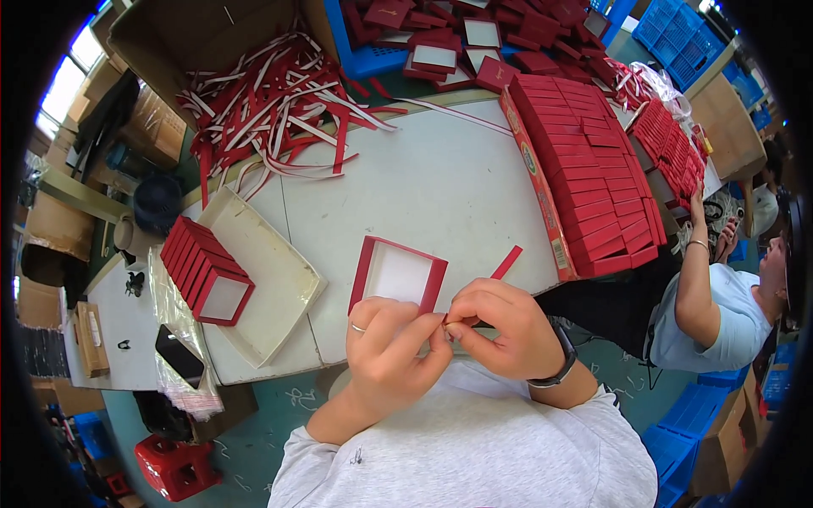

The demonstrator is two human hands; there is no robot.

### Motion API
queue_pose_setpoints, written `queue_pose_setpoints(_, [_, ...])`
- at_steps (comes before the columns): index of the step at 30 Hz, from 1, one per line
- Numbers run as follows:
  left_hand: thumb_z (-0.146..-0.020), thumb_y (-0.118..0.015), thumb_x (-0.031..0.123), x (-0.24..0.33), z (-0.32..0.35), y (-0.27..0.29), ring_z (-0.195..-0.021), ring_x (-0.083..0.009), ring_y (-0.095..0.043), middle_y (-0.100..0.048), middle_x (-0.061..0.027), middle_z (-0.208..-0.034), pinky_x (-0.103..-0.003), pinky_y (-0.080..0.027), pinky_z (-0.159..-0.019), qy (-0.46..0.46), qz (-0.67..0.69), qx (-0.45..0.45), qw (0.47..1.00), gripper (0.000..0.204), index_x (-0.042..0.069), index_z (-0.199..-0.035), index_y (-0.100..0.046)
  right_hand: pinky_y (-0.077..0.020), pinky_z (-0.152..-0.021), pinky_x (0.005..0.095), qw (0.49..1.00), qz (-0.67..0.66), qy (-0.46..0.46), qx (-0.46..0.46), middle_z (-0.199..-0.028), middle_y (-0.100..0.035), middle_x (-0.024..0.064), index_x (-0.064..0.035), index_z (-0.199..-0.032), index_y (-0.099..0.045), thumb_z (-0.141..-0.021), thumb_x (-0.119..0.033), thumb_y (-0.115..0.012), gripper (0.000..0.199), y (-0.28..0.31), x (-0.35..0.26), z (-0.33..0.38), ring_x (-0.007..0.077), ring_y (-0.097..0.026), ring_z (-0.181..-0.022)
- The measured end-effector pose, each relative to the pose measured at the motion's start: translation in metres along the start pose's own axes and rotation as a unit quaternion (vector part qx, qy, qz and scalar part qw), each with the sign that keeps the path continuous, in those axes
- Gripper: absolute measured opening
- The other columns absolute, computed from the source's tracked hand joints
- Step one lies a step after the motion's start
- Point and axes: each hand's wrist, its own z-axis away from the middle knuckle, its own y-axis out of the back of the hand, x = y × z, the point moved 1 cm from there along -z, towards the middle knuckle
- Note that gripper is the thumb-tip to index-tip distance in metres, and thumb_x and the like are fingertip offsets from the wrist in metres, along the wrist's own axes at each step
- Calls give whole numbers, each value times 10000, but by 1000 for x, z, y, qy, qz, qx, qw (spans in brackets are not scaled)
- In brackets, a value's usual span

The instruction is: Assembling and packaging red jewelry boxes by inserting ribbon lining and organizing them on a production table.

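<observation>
Both my hands meet over the table's near edge, fingertips pinched together. A narrow dark-red strip [507, 262] runs out from behind my right hand [501, 328]. Its near end seems to lie in the pinch of both hands, largely covered by fingers. My left hand [391, 349] wears a ring and is closed, thumb against forefinger. Just beyond it lies an open, shallow red box part [436, 284] with a white inside. The left knuckles cover its near side; whether they touch it I cannot tell.
At left, a row of red box parts [207, 269] stands by a cream tray [284, 317]. A tangle of red-and-white strips [262, 110] spills from a carton. Stacked red boxes [584, 161] fill the right; a blue crate [360, 61] stands behind. A co-worker [720, 296] handles red pieces.
</observation>
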Motion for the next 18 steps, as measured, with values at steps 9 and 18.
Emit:
queue_pose_setpoints(9, [-631,-636,-48,-13,2,4,-720,-208,-503,-534,-80,-783,-300,-401,-594,177,138,27,974,150,8,-767,-668,-442,-634,253,965,-173,-70,186,-843,-581,82,10,-864,-573,-815,12,-595,54,34,17,19,130,-544,-698])
queue_pose_setpoints(18, [-592,-790,26,5,-5,-5,-715,-209,-518,-557,-55,-796,-303,-411,-629,78,173,-21,982,275,60,-848,-696,-478,-642,276,996,-52,-58,52,-827,-603,94,0,-880,-607,-815,-9,-642,75,17,-9,12,189,-595,-712])
